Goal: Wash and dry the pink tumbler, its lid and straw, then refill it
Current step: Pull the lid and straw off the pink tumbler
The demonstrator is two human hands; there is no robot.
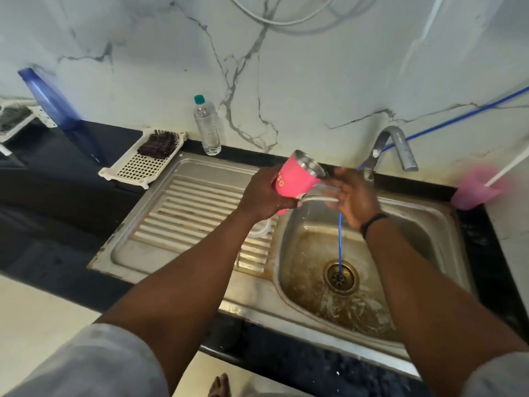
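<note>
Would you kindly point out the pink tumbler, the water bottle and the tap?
pink tumbler [292,181], head view, on its pink side wall.
water bottle [207,127], head view, on its clear body.
tap [402,144], head view, on its spout.

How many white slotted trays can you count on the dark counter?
2: one white tray holding a dark cloth beside the sink, another cut off at the far left edge.

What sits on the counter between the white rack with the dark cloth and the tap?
In the head view, a clear water bottle with a green cap stands between the white rack and the tap.
</note>
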